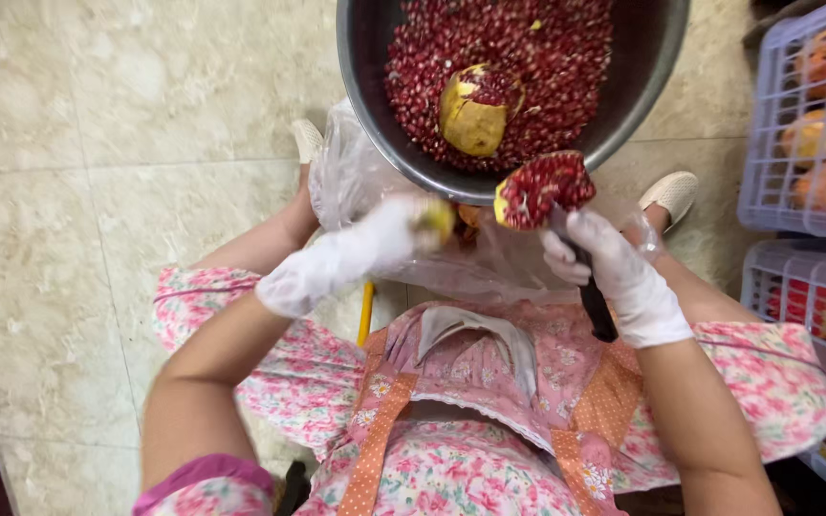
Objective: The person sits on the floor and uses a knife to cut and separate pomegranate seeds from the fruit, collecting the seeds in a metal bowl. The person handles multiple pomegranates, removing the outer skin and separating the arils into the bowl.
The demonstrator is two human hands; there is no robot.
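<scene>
A dark metal bowl (pixel 367 91) full of red pomegranate seeds (pixel 566 57) sits on the floor ahead of my knees, with a yellow-skinned pomegranate piece (pixel 475 119) lying on the seeds. My right hand (pixel 614 272), in a white glove, grips a black-handled knife (pixel 599 311) together with an opened pomegranate chunk (pixel 542 188) at the bowl's near rim. My left hand (pixel 346 253), also gloved and blurred, holds a small yellowish piece of peel (pixel 439 220) above a clear plastic bag (pixel 356 177).
Lilac plastic crates (pixel 795 124) holding whole pomegranates stand stacked at the right. Beige tiled floor (pixel 97 143) stretches to the left. My white slippers (pixel 673 193) flank the bowl. A yellow stick (pixel 365 311) pokes up between my knees.
</scene>
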